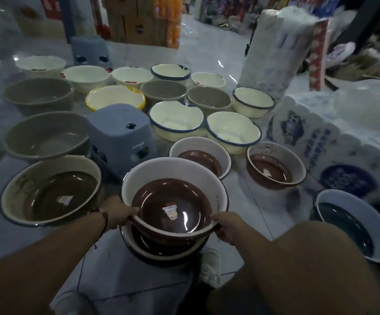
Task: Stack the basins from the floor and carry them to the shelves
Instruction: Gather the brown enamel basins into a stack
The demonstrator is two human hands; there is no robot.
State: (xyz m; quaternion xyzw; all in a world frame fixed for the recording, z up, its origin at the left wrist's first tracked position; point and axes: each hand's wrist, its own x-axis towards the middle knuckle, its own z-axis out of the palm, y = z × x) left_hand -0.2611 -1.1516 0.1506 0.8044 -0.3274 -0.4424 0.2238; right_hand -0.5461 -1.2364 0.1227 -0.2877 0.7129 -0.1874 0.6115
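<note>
**Brown basin being held over a stack on a shop floor**

Here, a brown-bottomed basin (173,201) with a white wall is being gripped at its near rim by both hands. The left hand (118,212) is curled over the rim on one side, and the right hand (226,226) is curled over it on the other. The basin is being held tilted just above a similar basin (161,251) resting on the tiled floor (248,201). Many more basins are being displayed beyond: cream ones with blue rims (176,122), grey ones (45,136), and brown-bottomed ones (275,164). A grey plastic stool (120,135) is standing among them.
</note>
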